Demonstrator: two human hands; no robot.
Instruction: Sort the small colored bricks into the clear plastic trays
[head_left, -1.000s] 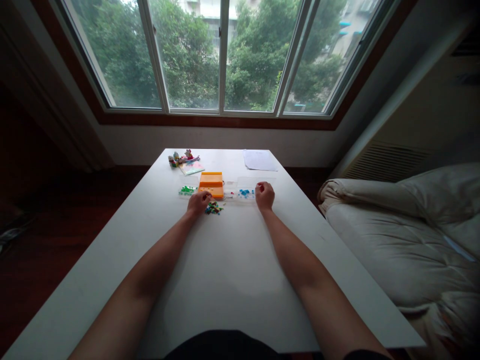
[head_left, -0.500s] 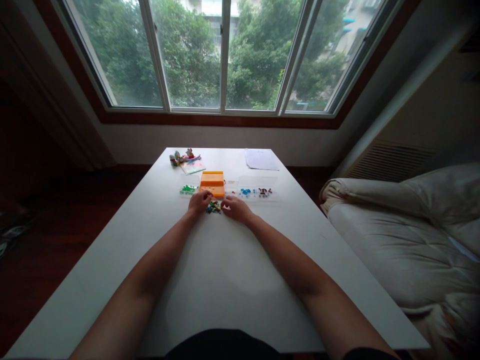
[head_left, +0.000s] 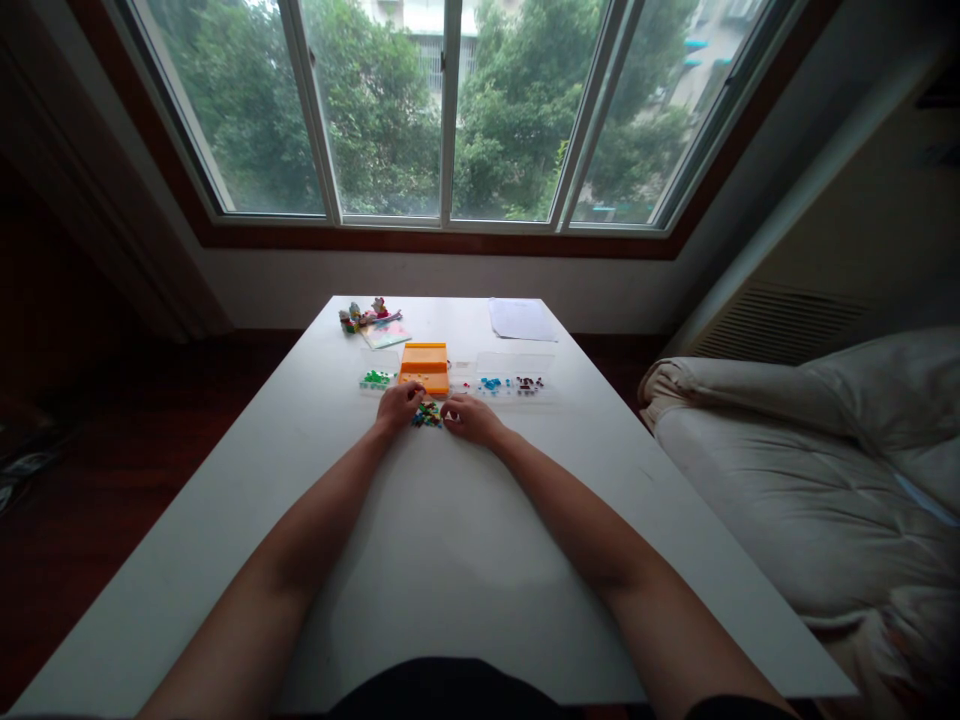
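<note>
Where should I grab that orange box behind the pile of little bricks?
Probably across its left and right side walls, coming down from above: the orange box sits flat with straight sides. Its near edge is crowded by the left hand, the right hand and the loose pile, and green pieces lie close on its left.

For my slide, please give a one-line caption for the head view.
Left hand and right hand flank a pile of small coloured pieces on a white table, near an orange box.
</note>
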